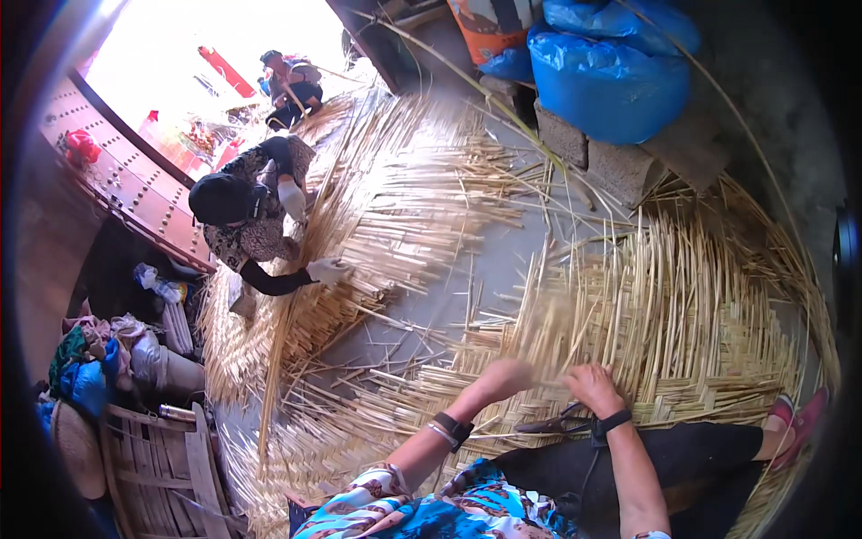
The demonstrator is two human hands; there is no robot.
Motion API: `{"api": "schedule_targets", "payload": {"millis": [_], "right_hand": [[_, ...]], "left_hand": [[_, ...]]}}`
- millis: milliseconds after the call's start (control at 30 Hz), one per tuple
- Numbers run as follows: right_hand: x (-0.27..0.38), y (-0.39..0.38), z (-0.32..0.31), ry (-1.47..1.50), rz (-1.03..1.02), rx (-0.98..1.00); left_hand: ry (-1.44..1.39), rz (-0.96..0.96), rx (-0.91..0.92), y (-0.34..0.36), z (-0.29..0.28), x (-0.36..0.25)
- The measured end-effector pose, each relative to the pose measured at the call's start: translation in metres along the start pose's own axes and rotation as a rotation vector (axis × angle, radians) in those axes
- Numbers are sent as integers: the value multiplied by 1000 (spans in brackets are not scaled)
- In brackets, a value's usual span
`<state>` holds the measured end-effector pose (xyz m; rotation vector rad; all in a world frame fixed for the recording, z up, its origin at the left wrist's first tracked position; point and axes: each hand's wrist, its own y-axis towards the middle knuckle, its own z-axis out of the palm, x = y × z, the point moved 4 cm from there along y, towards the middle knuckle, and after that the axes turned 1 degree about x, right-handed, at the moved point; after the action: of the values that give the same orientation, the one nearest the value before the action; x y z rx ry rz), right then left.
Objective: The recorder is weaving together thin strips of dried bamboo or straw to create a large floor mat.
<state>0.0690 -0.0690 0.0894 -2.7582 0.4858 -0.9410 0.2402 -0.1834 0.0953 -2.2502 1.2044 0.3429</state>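
Straw-yellow woven-reed mat [664,332]: near right.
My bare right hand [594,388]: curled over it; I cannot tell its grip.
My bare left hand [505,379]: just left, blurred; grip unclear to me.
White-gloved co-worker [254,223]: far left.

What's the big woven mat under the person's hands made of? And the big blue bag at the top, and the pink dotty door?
Mat: probably dried reed or cane, fairly matt; it's pale yellow and woven from long, thin strips.
Blue bag: likely thin, glossy plastic, because it's wrinkled and shiny.
Door: its even pink suggests paint, maybe over wood or metal; I can't tell which.
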Motion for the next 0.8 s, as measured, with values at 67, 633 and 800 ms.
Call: {"api": "schedule_targets", "payload": {"millis": [67, 633, 800], "right_hand": [[-4, -6, -11, 37, -44, -28], [-20, -23, -4, -5, -121, -193], [-18, -27, 5, -415, -170, -443]], "left_hand": [[0, 49, -73, -1, -7, -7], [326, -39, -211, 20, -8, -33], [668, 113, -333, 24, -25, -35]]}}
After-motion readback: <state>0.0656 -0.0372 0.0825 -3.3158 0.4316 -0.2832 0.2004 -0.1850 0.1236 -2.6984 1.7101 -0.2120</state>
